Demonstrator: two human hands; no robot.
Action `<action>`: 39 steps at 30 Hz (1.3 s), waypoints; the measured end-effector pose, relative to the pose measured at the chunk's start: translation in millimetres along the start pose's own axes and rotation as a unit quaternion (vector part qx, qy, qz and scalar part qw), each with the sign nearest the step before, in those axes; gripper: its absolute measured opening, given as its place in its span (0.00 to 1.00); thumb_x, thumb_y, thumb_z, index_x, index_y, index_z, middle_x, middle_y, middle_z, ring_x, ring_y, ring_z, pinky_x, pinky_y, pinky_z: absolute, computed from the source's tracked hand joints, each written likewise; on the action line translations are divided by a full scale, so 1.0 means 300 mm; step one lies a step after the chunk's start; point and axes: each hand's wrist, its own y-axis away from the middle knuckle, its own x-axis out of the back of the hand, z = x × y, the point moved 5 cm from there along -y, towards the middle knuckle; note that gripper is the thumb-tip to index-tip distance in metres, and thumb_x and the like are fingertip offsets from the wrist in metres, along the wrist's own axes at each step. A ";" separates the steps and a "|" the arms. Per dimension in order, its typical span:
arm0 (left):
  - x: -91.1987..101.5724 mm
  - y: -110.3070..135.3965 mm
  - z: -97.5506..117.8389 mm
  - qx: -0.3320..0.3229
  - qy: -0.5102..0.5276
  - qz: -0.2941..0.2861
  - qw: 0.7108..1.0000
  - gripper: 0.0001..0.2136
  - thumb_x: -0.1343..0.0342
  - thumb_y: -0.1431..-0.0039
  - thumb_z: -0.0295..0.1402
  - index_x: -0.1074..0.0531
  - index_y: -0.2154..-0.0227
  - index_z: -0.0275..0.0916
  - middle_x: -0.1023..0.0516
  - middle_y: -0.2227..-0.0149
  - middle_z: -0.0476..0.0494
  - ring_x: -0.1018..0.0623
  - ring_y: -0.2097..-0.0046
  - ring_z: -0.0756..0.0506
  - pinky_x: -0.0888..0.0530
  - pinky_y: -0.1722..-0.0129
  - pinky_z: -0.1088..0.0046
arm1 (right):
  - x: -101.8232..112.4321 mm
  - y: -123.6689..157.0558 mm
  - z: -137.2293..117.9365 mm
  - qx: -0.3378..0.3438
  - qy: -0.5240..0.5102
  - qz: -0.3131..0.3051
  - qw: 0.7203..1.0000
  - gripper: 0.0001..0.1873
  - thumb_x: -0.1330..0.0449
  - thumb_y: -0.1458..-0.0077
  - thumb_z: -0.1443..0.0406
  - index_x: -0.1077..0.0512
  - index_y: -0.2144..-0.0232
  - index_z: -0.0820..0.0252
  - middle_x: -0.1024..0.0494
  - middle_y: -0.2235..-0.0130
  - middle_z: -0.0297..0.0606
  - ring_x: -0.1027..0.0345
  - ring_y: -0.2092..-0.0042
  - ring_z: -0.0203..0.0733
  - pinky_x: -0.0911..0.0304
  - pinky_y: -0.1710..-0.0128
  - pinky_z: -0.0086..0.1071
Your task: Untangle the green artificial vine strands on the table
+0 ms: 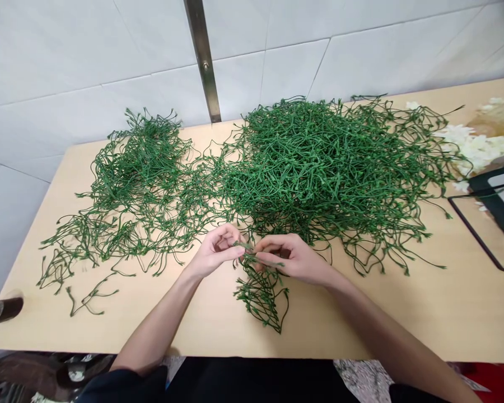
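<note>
Thin green plastic stems with small budded tips are pinched in my left hand [222, 250], its thumb and fingertips closed on them. My right hand [288, 257] meets it fingertip to fingertip, also closed on green stems. A small bunch of green stems [262, 299] lies or hangs just below both hands, near the table's front. Exactly which stems each hand grips is partly hidden by the fingers. Right behind my hands rises a large tangled heap of the same stems [319, 162].
A smaller heap of stems [145, 151] sits at the back left, with loose stems [88, 294] scattered before it. White artificial flowers [474, 145] and a black-framed object [495, 201] lie at right. A dark cylinder [4, 310] is at the left edge of the wooden table [185, 330].
</note>
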 end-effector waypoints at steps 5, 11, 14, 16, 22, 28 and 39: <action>-0.002 0.005 -0.003 0.028 0.003 -0.019 0.999 0.16 0.31 0.54 0.30 0.36 0.70 0.37 0.29 0.68 0.49 0.28 0.71 0.54 0.30 0.73 0.80 | -0.002 0.000 -0.015 0.009 0.032 0.016 0.999 0.09 0.43 0.40 0.62 0.27 0.65 0.62 0.20 0.72 0.36 0.27 0.69 0.36 0.35 0.68 0.28; 0.009 -0.002 0.006 -0.011 -0.032 0.030 0.999 0.16 0.31 0.54 0.32 0.35 0.71 0.36 0.31 0.74 0.52 0.30 0.74 0.55 0.34 0.75 0.82 | -0.001 0.003 -0.038 0.078 0.115 0.041 0.990 0.08 0.42 0.41 0.63 0.26 0.64 0.61 0.24 0.67 0.37 0.32 0.68 0.35 0.39 0.71 0.28; -0.001 -0.005 0.014 -0.013 -0.041 0.025 0.999 0.15 0.31 0.54 0.32 0.33 0.70 0.36 0.28 0.74 0.51 0.28 0.74 0.54 0.33 0.74 0.81 | 0.004 0.002 -0.042 0.114 0.114 0.051 0.986 0.07 0.39 0.44 0.62 0.27 0.68 0.61 0.26 0.62 0.40 0.33 0.63 0.37 0.38 0.68 0.28; -0.009 -0.004 0.017 -0.007 -0.042 0.008 0.999 0.13 0.31 0.53 0.31 0.30 0.69 0.35 0.26 0.73 0.49 0.26 0.73 0.53 0.32 0.73 0.81 | 0.007 0.002 -0.038 0.106 0.092 0.049 0.989 0.08 0.39 0.44 0.61 0.27 0.69 0.61 0.27 0.64 0.39 0.34 0.64 0.37 0.39 0.67 0.29; 0.001 -0.003 0.019 -0.038 -0.028 -0.015 0.999 0.08 0.34 0.49 0.33 0.23 0.67 0.35 0.24 0.68 0.44 0.26 0.68 0.51 0.30 0.69 0.76 | 0.014 0.005 -0.025 0.010 -0.046 0.017 0.999 0.12 0.40 0.43 0.58 0.28 0.66 0.62 0.27 0.74 0.33 0.36 0.72 0.34 0.41 0.72 0.28; 0.013 -0.010 0.029 -0.103 -0.043 0.016 0.994 0.08 0.32 0.52 0.31 0.23 0.70 0.36 0.26 0.68 0.44 0.28 0.64 0.49 0.31 0.64 0.75 | 0.008 0.009 -0.009 -0.021 -0.060 -0.023 0.998 0.10 0.38 0.46 0.60 0.27 0.65 0.62 0.23 0.72 0.36 0.31 0.70 0.36 0.39 0.69 0.29; -0.008 -0.003 0.037 -0.056 -0.081 0.012 0.995 0.10 0.34 0.50 0.35 0.27 0.70 0.34 0.25 0.70 0.44 0.26 0.67 0.51 0.30 0.68 0.77 | 0.020 0.004 -0.041 0.118 0.009 0.017 0.993 0.03 0.37 0.46 0.66 0.27 0.70 0.60 0.27 0.57 0.41 0.32 0.55 0.40 0.37 0.55 0.35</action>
